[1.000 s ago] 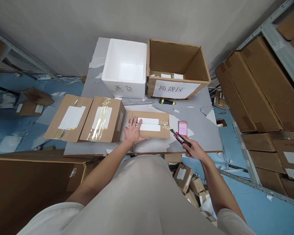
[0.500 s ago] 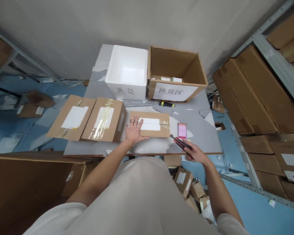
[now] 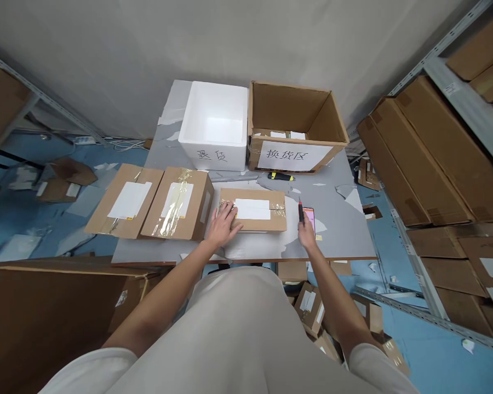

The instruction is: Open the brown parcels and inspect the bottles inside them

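My left hand (image 3: 223, 225) lies with its fingers spread on the left end of a taped cardboard box (image 3: 252, 224), which bears a white label (image 3: 252, 209). In my right hand (image 3: 307, 232) is a slim black-and-red pointed tool (image 3: 301, 212), held upright with its tip away from me; its exact kind is unclear. That hand is just right of the box and partly covers a phone (image 3: 311, 214) with a pink screen. Behind the box lies a yellow-and-black utility knife (image 3: 281, 177).
Two taped cartons (image 3: 125, 200) (image 3: 176, 205) stand at the table's left. At the back are a white foam box (image 3: 213, 156) and an open cardboard box (image 3: 299, 156) with handwritten signs. Shelving with cartons (image 3: 439, 153) rises on the right. More boxes (image 3: 308, 303) lie below the table.
My right hand has moved left and away from me, over the phone's edge, and the tool now points away from me. My left hand stays on the box.
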Motion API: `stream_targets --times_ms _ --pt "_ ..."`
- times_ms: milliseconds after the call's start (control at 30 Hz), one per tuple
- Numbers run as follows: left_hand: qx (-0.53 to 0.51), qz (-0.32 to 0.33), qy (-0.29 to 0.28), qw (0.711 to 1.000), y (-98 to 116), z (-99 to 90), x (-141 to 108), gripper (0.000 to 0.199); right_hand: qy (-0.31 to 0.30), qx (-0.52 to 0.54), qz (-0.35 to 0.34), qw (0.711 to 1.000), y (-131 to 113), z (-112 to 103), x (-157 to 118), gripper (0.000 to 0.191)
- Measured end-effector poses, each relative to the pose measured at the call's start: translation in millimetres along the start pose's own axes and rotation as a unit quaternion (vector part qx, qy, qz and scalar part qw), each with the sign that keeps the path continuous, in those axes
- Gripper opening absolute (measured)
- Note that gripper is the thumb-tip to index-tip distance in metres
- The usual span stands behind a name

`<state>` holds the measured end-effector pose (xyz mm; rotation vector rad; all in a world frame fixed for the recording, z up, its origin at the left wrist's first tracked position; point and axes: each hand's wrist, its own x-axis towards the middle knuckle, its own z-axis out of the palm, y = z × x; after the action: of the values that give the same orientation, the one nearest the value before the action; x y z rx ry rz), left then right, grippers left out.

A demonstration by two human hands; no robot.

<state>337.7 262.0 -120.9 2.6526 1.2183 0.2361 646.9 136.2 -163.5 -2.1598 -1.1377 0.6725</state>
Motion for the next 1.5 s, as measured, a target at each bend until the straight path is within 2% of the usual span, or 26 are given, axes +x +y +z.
stream_targets --times_ms 100,167,300,400,500,567,633,667,700,767,833,900,967,1100,1167,1300,1500 --pt "0.006 0.026 0.005 1.0 -2 1.5 -15 0.051 0.034 -0.052 0.052 0.997 3 38 7 0.066" --pt "0.011 0.047 0.001 0.999 -5 2.5 -25 0.049 0.025 -0.091 0.069 0.993 7 54 8 0.068" --pt "0.02 0.067 -0.013 0.997 -8 1.2 -37 0.05 -0.012 -0.164 0.091 0.982 21 73 4 0.064" --pt "0.022 0.06 -0.021 0.998 -5 -3.4 -37 0.05 -0.029 -0.172 0.087 0.981 28 78 0 0.059" --pt "0.025 0.032 -0.019 0.999 2 -7.2 -35 0.051 -0.03 -0.171 0.075 0.982 22 66 4 0.059" --pt "0.027 0.025 -0.018 0.999 7 -6.8 -33 0.054 0.016 -0.151 0.044 0.987 8 47 13 0.058" --pt "0.025 0.038 -0.02 0.999 9 -3.2 -33 0.057 0.075 -0.117 -0.038 0.99 -15 25 25 0.058" --pt "0.023 0.049 -0.022 0.998 9 -0.3 -33 0.058 0.079 -0.108 -0.101 0.986 -28 14 32 0.06" --pt "0.021 0.058 -0.023 0.998 7 3.1 -33 0.057 0.051 -0.112 -0.167 0.978 -42 5 39 0.063" --pt "0.019 0.068 -0.022 0.997 1 10.2 -33 0.053 -0.046 -0.152 -0.271 0.949 -68 -7 54 0.071" --pt "0.019 0.071 -0.02 0.997 -8 16.2 -32 0.052 -0.127 -0.204 -0.318 0.917 -87 -12 68 0.077" --pt "0.018 0.076 -0.018 0.997 -16 19.6 -31 0.058 -0.176 -0.249 -0.334 0.892 -97 -10 77 0.077" --pt "0.014 0.079 -0.018 0.997 -22 20.5 -29 0.062 -0.192 -0.288 -0.346 0.872 -100 -7 81 0.071" --pt "0.007 0.068 -0.025 0.997 -23 19.1 -27 0.061 -0.172 -0.363 -0.377 0.834 -107 -3 77 0.05" --pt "0.006 0.067 -0.027 0.997 -21 18.9 -26 0.058 -0.17 -0.385 -0.373 0.827 -114 -4 77 0.046" --pt "-0.003 0.069 -0.011 0.998 -18 22.4 -23 0.056 -0.16 -0.387 -0.308 0.854 -127 -11 92 0.044" --pt "-0.024 0.08 0.017 0.996 -17 28.5 -27 0.055 -0.009 -0.291 -0.224 0.93 -129 -12 132 0.04"
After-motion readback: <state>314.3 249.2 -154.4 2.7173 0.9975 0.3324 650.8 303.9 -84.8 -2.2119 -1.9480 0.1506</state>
